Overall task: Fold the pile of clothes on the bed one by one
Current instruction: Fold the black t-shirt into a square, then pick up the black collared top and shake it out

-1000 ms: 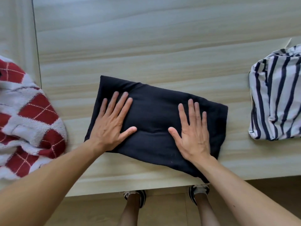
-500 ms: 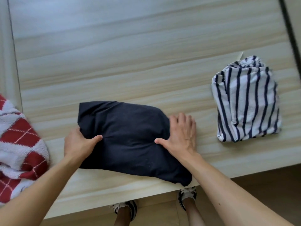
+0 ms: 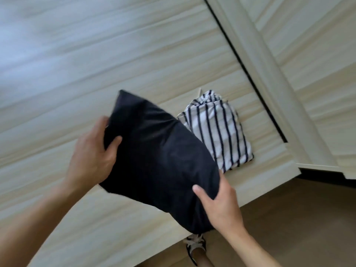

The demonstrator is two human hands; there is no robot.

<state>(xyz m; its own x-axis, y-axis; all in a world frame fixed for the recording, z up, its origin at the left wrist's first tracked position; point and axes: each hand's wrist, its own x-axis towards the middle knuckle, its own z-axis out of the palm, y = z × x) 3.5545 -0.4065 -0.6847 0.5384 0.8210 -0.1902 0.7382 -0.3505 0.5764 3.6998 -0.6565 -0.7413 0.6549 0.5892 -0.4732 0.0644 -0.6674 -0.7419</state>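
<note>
Black folded garment (image 3: 161, 157), soft and light, is gripped at opposite edges by left hand (image 3: 92, 153) and right hand (image 3: 219, 205), above the bed (image 3: 77, 78), partly covering the striped fold (image 3: 217, 132).

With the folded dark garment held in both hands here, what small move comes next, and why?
Probably set the folded dark garment onto the striped garment: left hand and right hand grip its ends, and it overlaps that folded piece.

Bare forearms; black-and-white sneaker (image 3: 194, 247)
</note>
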